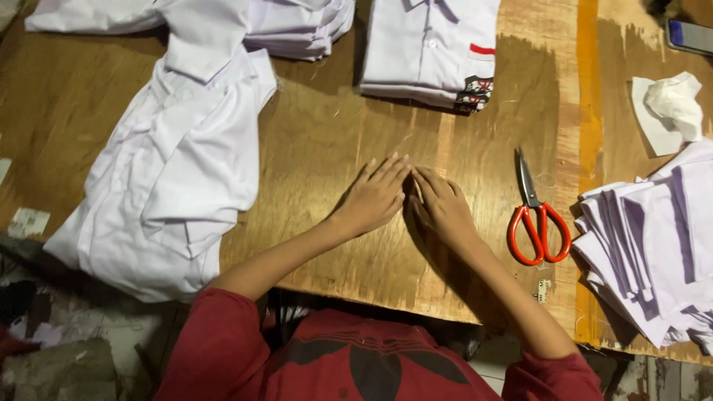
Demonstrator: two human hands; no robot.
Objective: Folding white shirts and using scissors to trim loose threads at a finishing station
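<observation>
While both hands lie flat on the bare plywood table (334, 141), nothing sits in either of them; the nearest loose thing is a pair of scissors (536, 215) with orange handles and dark blades. The scissors lie closed on the wood, blades pointing away from the person, just to the right of the right hand (442, 204) and apart from it.

The left hand (375, 197) rests palm down, fingers straight and close together, pointing up and to the right. The right hand is also palm down, fingers extended and angled up and to the left, so the fingertips of the two hands meet in a peak near the middle of the table. Whether some small scrap lies under the fingers cannot be told. Both forearms reach in from red sleeves at the near edge.

A heap of white shirts (171, 171) lies at the left and hangs over the table's near edge. A folded white shirt stack (427, 44) sits at the far side, and a fan of white fabric pieces (653, 245) lies at the right, just beyond the scissors. Crumpled white paper (672, 104) rests above that fan.
</observation>
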